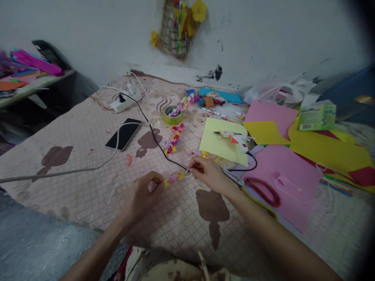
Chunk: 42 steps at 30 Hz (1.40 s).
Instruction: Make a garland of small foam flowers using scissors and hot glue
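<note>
A short strand of yellow and pink paper pieces [173,178] stretches between my two hands, low over the patterned tablecloth. My left hand [149,187] pinches its left end between thumb and fingertips. At the other end, my right hand [202,168] is closed on a white string [187,174] that comes off the strand. Beyond them lies a red, yellow and purple paper garland [175,138]. Another garland [186,103] rests partly over a yellow tape roll [172,115]. Small paper scraps lie around my right hand.
Red-handled scissors [263,191] lie right of my right forearm. A glue gun [234,137] rests on pale yellow paper [213,134], its black cable near my hands. Phone [124,134] and power strip [125,102] are left; coloured sheets [331,148] cover the right side.
</note>
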Available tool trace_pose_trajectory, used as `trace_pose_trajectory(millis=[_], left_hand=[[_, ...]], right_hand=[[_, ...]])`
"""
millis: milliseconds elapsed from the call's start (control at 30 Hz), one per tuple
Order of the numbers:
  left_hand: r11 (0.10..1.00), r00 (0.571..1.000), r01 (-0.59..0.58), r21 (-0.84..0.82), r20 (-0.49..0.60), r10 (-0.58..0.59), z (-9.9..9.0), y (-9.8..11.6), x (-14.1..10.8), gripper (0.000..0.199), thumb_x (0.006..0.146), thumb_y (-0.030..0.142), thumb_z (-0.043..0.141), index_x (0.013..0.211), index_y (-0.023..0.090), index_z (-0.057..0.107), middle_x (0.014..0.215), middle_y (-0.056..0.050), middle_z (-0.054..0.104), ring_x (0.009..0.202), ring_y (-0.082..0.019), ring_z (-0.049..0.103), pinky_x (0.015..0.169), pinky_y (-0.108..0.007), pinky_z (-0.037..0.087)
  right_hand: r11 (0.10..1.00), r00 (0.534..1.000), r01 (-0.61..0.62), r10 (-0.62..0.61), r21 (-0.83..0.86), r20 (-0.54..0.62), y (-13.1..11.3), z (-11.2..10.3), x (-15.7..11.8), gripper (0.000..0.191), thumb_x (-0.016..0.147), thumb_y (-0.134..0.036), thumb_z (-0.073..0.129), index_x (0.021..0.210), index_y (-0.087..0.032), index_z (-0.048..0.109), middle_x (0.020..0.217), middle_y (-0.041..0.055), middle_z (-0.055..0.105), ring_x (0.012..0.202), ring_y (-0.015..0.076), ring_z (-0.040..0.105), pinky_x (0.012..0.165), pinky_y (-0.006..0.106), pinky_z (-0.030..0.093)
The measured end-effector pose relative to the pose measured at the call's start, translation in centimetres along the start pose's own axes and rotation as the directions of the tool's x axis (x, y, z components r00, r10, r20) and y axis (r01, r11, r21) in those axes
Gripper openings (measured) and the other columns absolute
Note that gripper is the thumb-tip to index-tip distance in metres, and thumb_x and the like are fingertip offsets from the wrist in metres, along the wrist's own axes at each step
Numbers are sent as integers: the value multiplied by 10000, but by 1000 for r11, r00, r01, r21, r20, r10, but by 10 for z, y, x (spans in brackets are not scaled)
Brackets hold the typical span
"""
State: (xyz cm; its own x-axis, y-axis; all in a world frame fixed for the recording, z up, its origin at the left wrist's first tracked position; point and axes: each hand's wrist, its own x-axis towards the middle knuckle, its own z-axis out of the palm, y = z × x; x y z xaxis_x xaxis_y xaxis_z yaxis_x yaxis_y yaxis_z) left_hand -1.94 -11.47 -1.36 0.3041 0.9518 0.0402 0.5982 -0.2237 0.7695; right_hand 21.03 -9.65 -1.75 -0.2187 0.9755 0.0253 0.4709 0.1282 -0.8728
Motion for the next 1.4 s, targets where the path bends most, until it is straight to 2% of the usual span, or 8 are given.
trace_pose_trajectory(millis=[133,267,400,600,800,1133,1400], left_hand=[[995,992,-79,-68,-100,72,16,10,5,58,802,197,551,817,181,605,785,-10,658,762,-147,610,715,-275,473],[983,981,-169,-66,-112,161,40,21,16,115,806,165,553,891,189,627,865,-33,673,838,-168,608,750,-300,481],[981,977,-194,15,-86,195,53,29,25,112,807,137,544,840,188,637,836,-32,668,855,-184,581,778,-327,463],[967,966,-243,72,-68,248,56,34,29,92,818,112,520,789,169,586,811,-34,622,848,-190,530,764,-331,440],[952,950,-294,89,-80,301,62,33,30,104,841,116,496,811,180,572,880,-45,626,904,-200,508,816,-358,426],[955,962,-246,163,-83,262,69,31,29,104,848,135,490,835,181,583,892,-57,632,952,-215,512,827,-384,419],[954,960,-241,178,-100,261,72,28,30,70,827,125,527,825,174,577,882,-51,607,925,-202,514,816,-357,421]], right_hand=[[999,998,-34,35,29,-50,7,1,-2,18,758,-161,536,759,-178,542,640,-26,546,563,106,505,535,220,395],[997,994,-58,62,43,-89,14,0,0,31,755,-183,540,785,-184,533,682,-10,576,592,117,541,548,231,419],[996,992,-74,79,58,-94,17,-1,-1,32,749,-195,549,773,-183,531,651,-17,568,568,117,539,541,237,424],[993,993,-68,76,96,-84,17,-1,-3,16,755,-187,542,765,-186,529,648,-27,563,550,107,529,544,235,423],[990,995,-64,74,126,-74,17,-3,-2,30,749,-162,537,765,-184,525,660,-26,561,561,104,529,547,229,427],[987,995,-65,75,150,-60,17,-4,-2,52,755,-138,532,773,-186,524,679,-22,570,570,99,534,538,222,441],[985,995,-71,82,158,-62,18,-3,-1,49,753,-145,534,776,-187,526,650,-28,556,568,108,536,536,232,436]])
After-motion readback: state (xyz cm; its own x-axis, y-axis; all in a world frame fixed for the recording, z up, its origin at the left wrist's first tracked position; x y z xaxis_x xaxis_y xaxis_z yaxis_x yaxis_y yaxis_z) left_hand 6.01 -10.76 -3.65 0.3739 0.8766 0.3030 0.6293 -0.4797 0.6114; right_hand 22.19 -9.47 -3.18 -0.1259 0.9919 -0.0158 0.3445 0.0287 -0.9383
